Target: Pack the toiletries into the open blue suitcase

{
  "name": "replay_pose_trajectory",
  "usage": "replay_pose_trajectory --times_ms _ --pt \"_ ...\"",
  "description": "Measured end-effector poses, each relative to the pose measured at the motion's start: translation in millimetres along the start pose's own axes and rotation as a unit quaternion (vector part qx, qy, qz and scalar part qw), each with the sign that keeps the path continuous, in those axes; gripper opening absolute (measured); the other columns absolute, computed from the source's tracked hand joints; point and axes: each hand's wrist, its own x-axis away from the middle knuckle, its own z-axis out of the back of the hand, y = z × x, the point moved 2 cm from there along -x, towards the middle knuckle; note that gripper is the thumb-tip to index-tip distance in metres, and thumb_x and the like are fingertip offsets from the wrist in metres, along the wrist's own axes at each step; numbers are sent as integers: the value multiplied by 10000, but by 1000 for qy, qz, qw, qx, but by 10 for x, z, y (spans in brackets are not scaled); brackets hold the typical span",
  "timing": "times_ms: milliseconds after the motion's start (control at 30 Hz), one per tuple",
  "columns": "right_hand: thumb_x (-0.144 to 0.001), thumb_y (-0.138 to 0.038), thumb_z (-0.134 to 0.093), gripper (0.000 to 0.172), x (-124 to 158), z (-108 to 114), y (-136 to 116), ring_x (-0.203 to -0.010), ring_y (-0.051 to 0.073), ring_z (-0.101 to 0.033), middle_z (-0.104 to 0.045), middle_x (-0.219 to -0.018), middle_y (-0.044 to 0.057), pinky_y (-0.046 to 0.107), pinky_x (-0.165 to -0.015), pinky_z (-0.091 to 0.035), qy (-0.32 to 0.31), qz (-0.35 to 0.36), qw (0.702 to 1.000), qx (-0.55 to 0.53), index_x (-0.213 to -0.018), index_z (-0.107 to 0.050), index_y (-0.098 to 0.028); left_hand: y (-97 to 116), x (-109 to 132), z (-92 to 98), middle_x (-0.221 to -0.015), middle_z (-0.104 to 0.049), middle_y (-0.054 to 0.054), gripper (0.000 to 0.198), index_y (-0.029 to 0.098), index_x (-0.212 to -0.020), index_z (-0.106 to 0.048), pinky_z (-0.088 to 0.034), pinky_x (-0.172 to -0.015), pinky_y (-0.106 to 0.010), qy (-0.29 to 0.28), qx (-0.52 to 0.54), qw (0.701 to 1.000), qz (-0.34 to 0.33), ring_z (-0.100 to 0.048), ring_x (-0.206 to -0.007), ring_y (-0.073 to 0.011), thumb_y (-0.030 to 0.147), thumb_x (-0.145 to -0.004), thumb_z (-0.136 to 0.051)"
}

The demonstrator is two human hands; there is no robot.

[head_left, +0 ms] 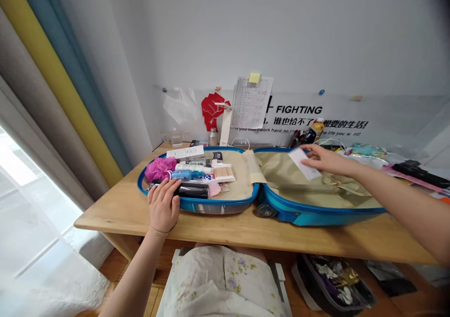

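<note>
A blue suitcase (255, 192) lies spread on the wooden table, both halves facing up. My left hand (163, 206) rests with its fingers out over the near rim of the left half, by a black pouch-like item (193, 190). Around it lie a pink bath puff (161, 168), a blue bottle (182, 175), a white tube (193, 168), a pack of cotton swabs (224, 172) and a white box (185, 153). Above the beige-lined right half (281, 172), my right hand (322, 159) pinches a small white card or flat box (304, 163).
A white desk lamp (226, 124) and a small bottle (213, 137) stand behind the suitcase. A yellow-labelled bottle (316, 131) and bags sit at the back right. Under the table is a black bin (316, 289) with crumpled waste. Curtains (52, 73) hang at the left.
</note>
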Motion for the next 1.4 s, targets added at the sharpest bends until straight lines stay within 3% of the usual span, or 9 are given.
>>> replay_pose_trajectory --times_ms 133,300,433,633,767,933,1100,1200,1400 --pt "-925 -475 -348 637 -121 -228 -996 -721 150 -618 -639 -1177 122 219 -514 -442 -36 15 998 -50 -1511 -201 -273 13 -13 8 -1279 -648 -92 409 219 -1286 -595 -240 -1109 -402 7 -6 1000 -15 -514 -1271 -245 316 -986 -335" --pt "-861 -490 -443 612 -262 -835 -1941 -744 171 -655 -579 -1294 178 263 -563 -509 -133 47 986 92 -1381 -460 -169 13 -8 19 -1278 -648 -94 415 216 -1298 -585 -237 -1109 -401 3 -9 1000 -17 -506 -1282 -244 322 -983 -336" --pt "-764 -582 -554 815 -409 -1252 -2269 -1001 291 -656 -384 -1480 259 349 -755 -547 -123 39 980 151 -1407 -445 -93 22 -9 23 -1289 -641 -94 414 214 -1300 -581 -240 -1105 -401 -2 -14 1000 -13 -504 -1284 -242 316 -985 -332" --pt "-804 -692 -463 857 -480 -1570 -2358 -1308 365 -473 -339 -1524 239 463 -1026 -425 -104 66 971 204 -1436 -434 -114 2 -3 15 -1297 -639 -78 408 224 -1293 -591 -232 -1113 -394 1 -7 1000 -12 -506 -1281 -239 323 -984 -343" --pt "-872 -727 -239 849 -447 -1438 -2282 -1326 370 -455 -350 -1521 233 501 -1032 -399 -86 71 973 201 -1452 -409 -132 -7 3 20 -1300 -638 -78 416 228 -1311 -586 -221 -1125 -390 0 -4 1000 -12 -502 -1290 -235 327 -985 -347" --pt "-922 -654 -121 751 -279 -949 -1938 -1257 319 -524 -518 -1413 159 448 -1008 -420 -62 94 977 183 -1357 -515 -185 -5 10 19 -1338 -614 -69 440 253 -1364 -550 -208 -1139 -389 -10 -2 1000 -3 -488 -1312 -232 326 -982 -344" --pt "-877 -625 -349 548 256 -595 -1172 -1120 266 -607 -621 -1309 59 384 -943 -478 -5 137 981 137 -1191 -619 -266 -33 37 7 -1394 -564 -95 493 220 -1434 -466 -198 -1154 -410 -15 -8 1000 -3 -430 -1367 -250 352 -976 -340" --pt "-838 -642 -364 546 663 -530 -583 -1006 275 -655 -631 -1288 69 418 -856 -526 48 79 993 74 -1197 -606 -309 62 23 28 -1429 -527 -106 493 223 -1422 -480 -157 -1176 -448 -10 -17 1000 -19 -371 -1406 -274 379 -967 -373" --pt "-740 -672 -397 425 1193 -619 361 -1165 307 -591 -692 -1166 53 472 -1063 -404 135 55 986 80 -966 -645 -410 734 -170 25 -1335 -617 -51 330 268 -1244 -622 -95 -1200 -433 -30 6 993 -111 -448 -1355 -240 312 -944 -492"
